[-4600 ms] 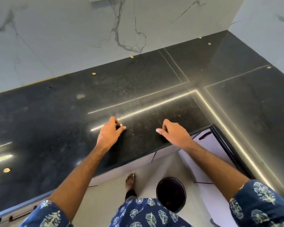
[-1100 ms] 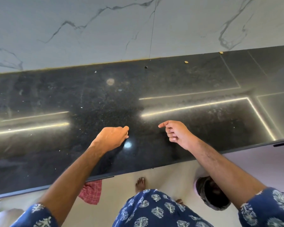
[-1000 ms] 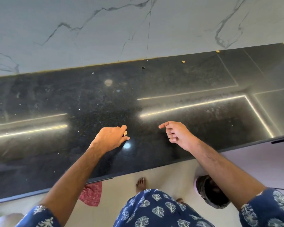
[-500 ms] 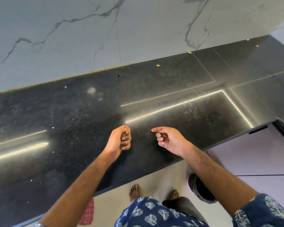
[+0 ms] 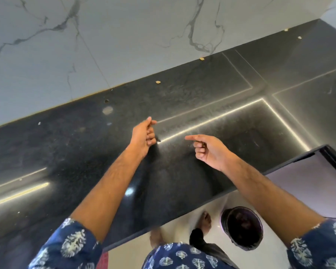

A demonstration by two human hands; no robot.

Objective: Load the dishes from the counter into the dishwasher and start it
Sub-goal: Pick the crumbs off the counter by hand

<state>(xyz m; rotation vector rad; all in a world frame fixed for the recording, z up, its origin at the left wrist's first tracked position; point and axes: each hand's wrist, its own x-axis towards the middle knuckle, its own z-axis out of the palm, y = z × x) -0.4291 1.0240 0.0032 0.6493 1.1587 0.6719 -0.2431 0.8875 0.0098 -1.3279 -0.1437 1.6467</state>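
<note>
Both hands held above black counter (image 5: 85, 152). Left hand (image 5: 144, 135) curled, contents cannot be told. Right hand (image 5: 208, 150) curled, forefinger extended. No dishes or dishwasher seen; 2 scraps (image 5: 158, 82) left near wall, presumably crumb-gathering.

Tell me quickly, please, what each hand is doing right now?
Left hand: fingers curled, contents cannot be told.
Right hand: forefinger pointing, other fingers curled; contents cannot be told.
</note>
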